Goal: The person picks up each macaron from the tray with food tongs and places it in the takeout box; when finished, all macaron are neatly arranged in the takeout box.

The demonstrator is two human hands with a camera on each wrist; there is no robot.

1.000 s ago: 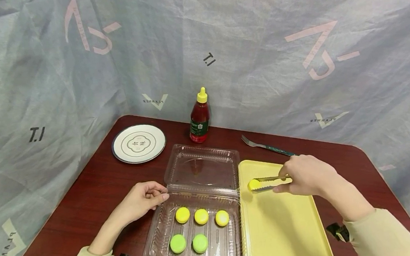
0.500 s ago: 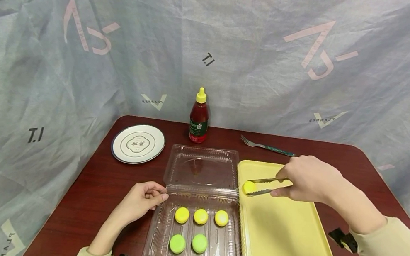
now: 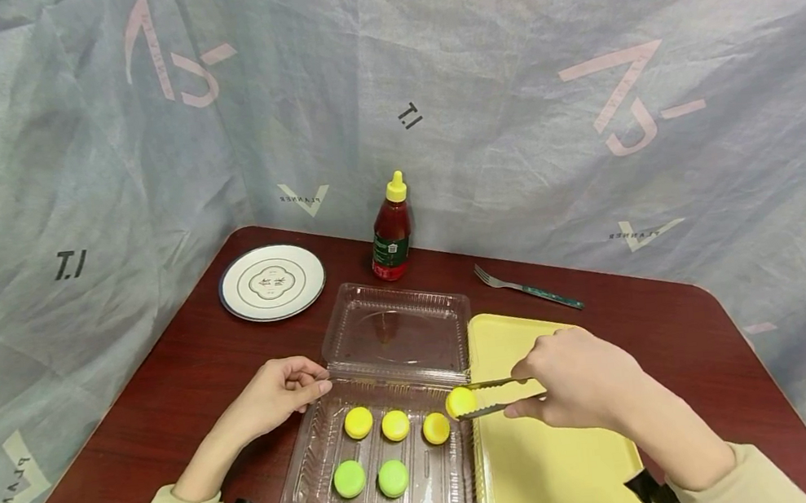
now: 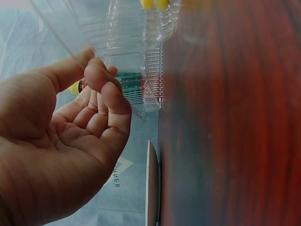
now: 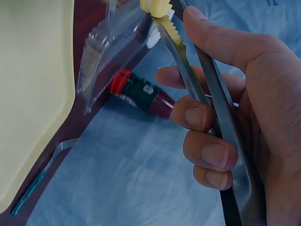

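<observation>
My left hand [image 3: 281, 395] pinches the left rim of a clear plastic food box [image 3: 428, 486] between thumb and forefinger, as the left wrist view [image 4: 70, 136] also shows. The box lies with its lid [image 3: 400, 330] folded back. Inside are three yellow macarons [image 3: 395, 425] in a row and two green macarons [image 3: 393, 478] nearer me. My right hand [image 3: 582, 380] grips metal tongs [image 3: 492, 409], fingers wrapped round both arms in the right wrist view. A yellow macaron [image 3: 461, 402] sits between the tongs' tips, above the box's right rim.
A yellow tray [image 3: 544, 466] lies against the box's right side, under my right hand. Behind stand a red sauce bottle [image 3: 389, 232] with a yellow cap, a white plate [image 3: 274, 283] at the left and a fork [image 3: 528, 289] at the right. A cloth [image 3: 506, 109] hangs behind the table.
My right hand has moved left and nearer me, carrying the macaron in the tongs from over the tray to the box's right rim. The left hand keeps its place.
</observation>
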